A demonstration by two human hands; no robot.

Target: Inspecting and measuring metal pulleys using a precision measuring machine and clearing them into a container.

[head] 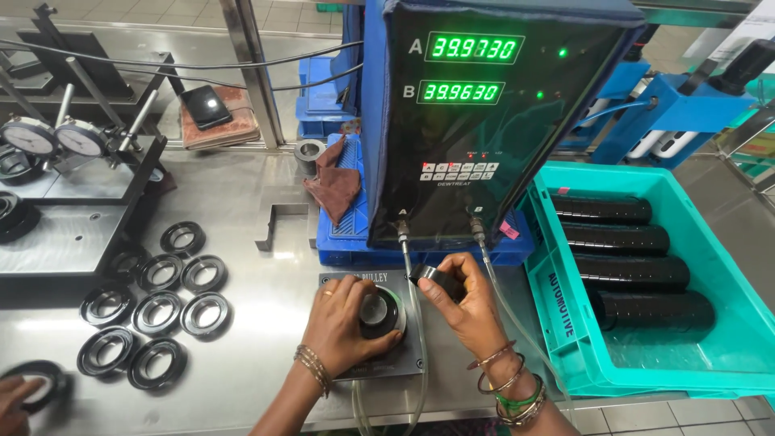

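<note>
Steel tabletop runs under everything, grey and scuffed. Upper centre of the frame, a tall dark gauge box stands on a blue crate, with two rows of green digits lit on its face and two thin hoses dropping from its foot towards me. At the right sits a teal bin holding four stacks of black rings, each lying on its side, long axes running left to right. At the far left, a black fixture carries two round dial gauges. Lower left, I count about nine loose black rings lying flat in rough rows, holes facing up.

Bottom centre, a grey plate bears a round gauging post. My left hand is wrapped over a black ring seated on that post, fingers curled around its rim; it lies flat, its axis straight up. My right hand pinches a second black ring between thumb and fingertips, just above and to the right of the post. This one is tilted, its open face turned up and towards the left. So two rings are in my hands, one each, close together but not touching.

Another person's fingers touch a ring at the lower left corner.
</note>
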